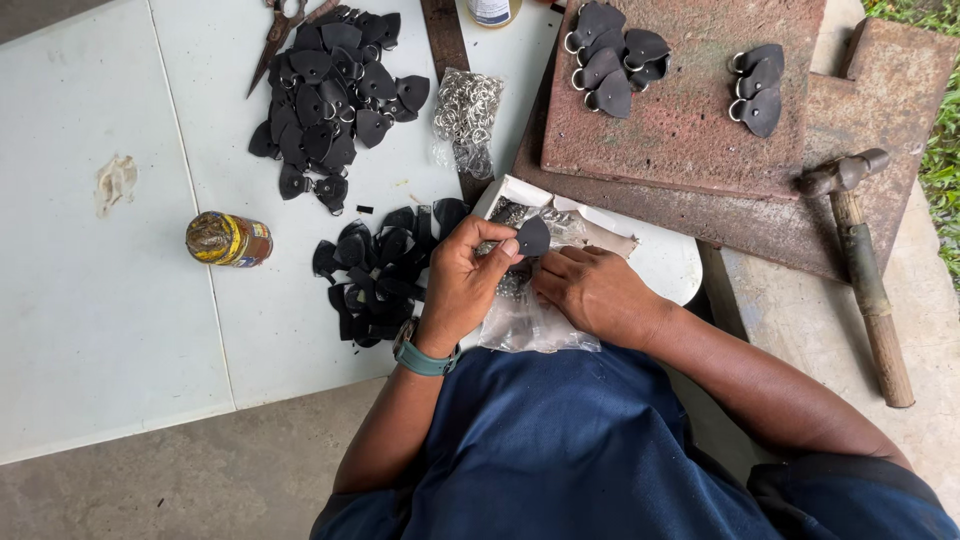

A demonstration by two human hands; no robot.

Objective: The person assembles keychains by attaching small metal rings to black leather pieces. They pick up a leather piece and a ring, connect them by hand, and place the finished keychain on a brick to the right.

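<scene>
Both hands (470, 275) (590, 290) pinch one black leather piece (533, 237).

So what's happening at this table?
A person sits at a white table, holding a small black leather piece in the left hand. The right hand rests on a clear bag of small metal parts. Piles of black pieces lie on the table beside a bag of metal rings. Pieces fitted with rings sit on a rusty slab, near a hammer.
</scene>
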